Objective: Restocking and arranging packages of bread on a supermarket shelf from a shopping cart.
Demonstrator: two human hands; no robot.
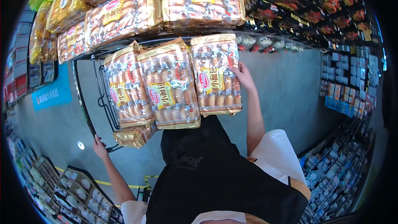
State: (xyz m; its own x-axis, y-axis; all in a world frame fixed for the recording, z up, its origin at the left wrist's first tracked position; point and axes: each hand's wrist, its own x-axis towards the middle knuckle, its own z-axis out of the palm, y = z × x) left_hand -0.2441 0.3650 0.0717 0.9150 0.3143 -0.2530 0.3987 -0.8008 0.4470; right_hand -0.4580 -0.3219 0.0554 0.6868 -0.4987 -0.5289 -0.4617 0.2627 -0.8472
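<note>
Three clear, gold-edged bags of small bread rolls stand side by side on a black wire rack: a left bag [126, 89], a middle bag [170, 85] and a right bag [217, 74]. Another gold bag [134, 136] shows below the left one. My right hand [241, 75] is closed on the right edge of the right bag; some of its fingers are hidden. Farther left and nearer to me, my left hand [99, 147] is wrapped round the black metal frame [85, 103] of the rack, at its near corner.
More bread bags [124, 12] are stacked along the far side, beside black packets with red pictures [306, 6]. Shelves of boxed goods [348, 79] stand on the right, with small packaged items [336, 170] below. Display racks [78, 186] fill the lower left. Grey floor [282, 91] lies between.
</note>
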